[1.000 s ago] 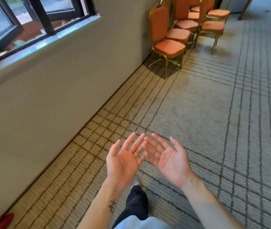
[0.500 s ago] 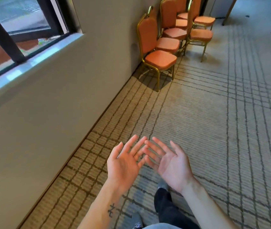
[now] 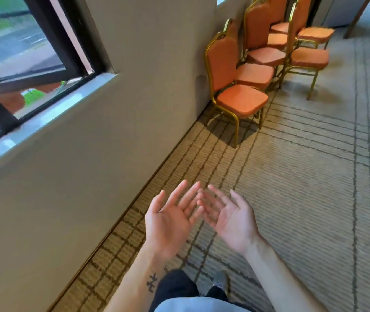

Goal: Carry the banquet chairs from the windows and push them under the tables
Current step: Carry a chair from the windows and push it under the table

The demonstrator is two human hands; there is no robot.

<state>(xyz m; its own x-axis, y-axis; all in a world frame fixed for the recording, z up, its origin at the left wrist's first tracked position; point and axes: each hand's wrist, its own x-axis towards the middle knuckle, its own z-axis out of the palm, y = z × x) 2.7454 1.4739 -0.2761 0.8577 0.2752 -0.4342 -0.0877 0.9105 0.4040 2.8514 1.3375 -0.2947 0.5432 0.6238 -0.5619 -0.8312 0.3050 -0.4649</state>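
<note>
Both palms face up with fingers spread and empty, left hand (image 3: 168, 224) touching right hand (image 3: 231, 221) at the fingertips; the banquet chairs (image 3: 242, 100) stand well ahead along the wall (image 3: 134, 109), seemingly awaiting pickup.

Banquet chairs (image 3: 267, 55): tight cluster, upper right of frame, along the wall (image 3: 157, 64). Orange upholstered seats and backs, gold metal frames. All upright, legs on the carpet (image 3: 314, 176).

Nearest chair (image 3: 242, 101): back on the wall side, seat pointing right and toward the lower frame edge. Further seats are packed close behind it, overlapping in view.

Outer chair (image 3: 310, 57): right of that row, touching or just beside it, cannot tell which. At least five seats visible; exact count unclear.
</note>
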